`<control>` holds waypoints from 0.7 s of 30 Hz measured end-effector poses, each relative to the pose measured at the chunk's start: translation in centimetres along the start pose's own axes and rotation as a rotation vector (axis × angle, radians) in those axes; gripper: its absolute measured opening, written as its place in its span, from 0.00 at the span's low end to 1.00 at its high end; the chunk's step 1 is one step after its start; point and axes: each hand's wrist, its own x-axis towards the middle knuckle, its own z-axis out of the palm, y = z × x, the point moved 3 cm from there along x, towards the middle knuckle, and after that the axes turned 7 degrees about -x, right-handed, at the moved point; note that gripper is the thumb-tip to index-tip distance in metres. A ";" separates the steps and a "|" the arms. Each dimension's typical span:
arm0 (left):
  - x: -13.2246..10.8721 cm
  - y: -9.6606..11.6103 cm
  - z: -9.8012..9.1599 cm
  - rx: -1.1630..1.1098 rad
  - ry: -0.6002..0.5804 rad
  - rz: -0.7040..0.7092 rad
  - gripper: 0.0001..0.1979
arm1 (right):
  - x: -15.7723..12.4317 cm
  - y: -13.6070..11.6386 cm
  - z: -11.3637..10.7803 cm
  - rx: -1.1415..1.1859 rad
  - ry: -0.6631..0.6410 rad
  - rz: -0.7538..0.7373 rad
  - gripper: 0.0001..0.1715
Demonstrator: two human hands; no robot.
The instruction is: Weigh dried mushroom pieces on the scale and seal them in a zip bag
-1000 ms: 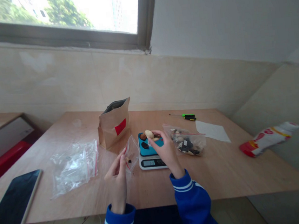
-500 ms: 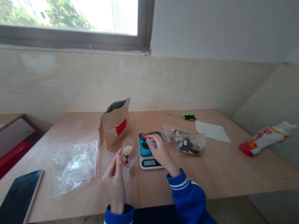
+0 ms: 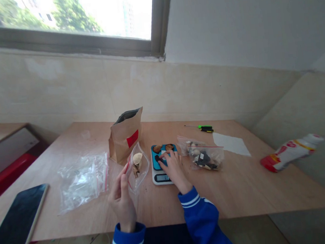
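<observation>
My left hand (image 3: 122, 198) pinches the red-striped edge of a clear zip bag (image 3: 145, 169), which holds a pale piece and brown pieces like dried mushroom. To its right lies a small kitchen scale (image 3: 158, 178) with a blue platform and a lit display. Brown dried mushroom pieces (image 3: 157, 149) rest along the platform's far side. My right hand (image 3: 175, 170) reaches over the scale, its thumb and forefinger closed at a black dried piece (image 3: 157, 158) on the platform. The other fingers cover part of the platform's right side.
Behind stands an open brown paper pouch (image 3: 124, 139). Empty clear zip bags (image 3: 83, 181) and a tablet (image 3: 18, 218) lie left. Filled zip bags (image 3: 206, 158), a screwdriver (image 3: 204, 127), white paper (image 3: 230, 143) and a red-and-white bottle (image 3: 288, 152) are to the right.
My right hand has lowered from above the scale's far edge onto the black piece. The zip bag has tilted more upright, and its contents show more.
</observation>
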 end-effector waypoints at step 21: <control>0.2 -0.7 -0.1 0.038 -0.079 -0.138 0.16 | 1.1 -4.1 -7.5 0.743 0.026 -0.059 0.11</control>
